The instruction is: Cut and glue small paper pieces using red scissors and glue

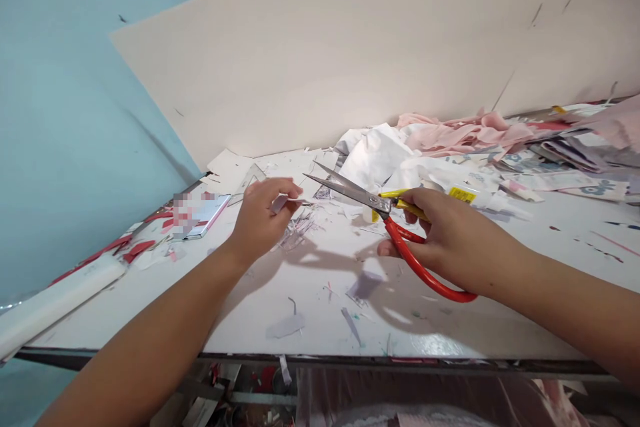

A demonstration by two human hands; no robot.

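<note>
My right hand (440, 233) grips a pair of scissors (370, 199) above the table. Red covers the lower handle, and yellow shows beside it at the fingers. The blades point left toward my other hand and stand slightly apart. In my left hand (263, 217), a small pale lilac scrap (286, 202) is pinched between thumb and fingers. It sits just left of the blade tips, apart from them. Thin thread-like trimmings (300, 230) lie on the table under that hand. What the scrap is made of, I cannot tell.
The white table (320, 320) carries loose scraps. A phone (213, 217) lies at the left, near red scraps (137, 250) and a white roll (60, 303). White cloth (375, 157), pink cloth (460, 137) and a clear, yellow-labelled bottle (480, 199) lie at the right. A pale board (375, 47) stands behind.
</note>
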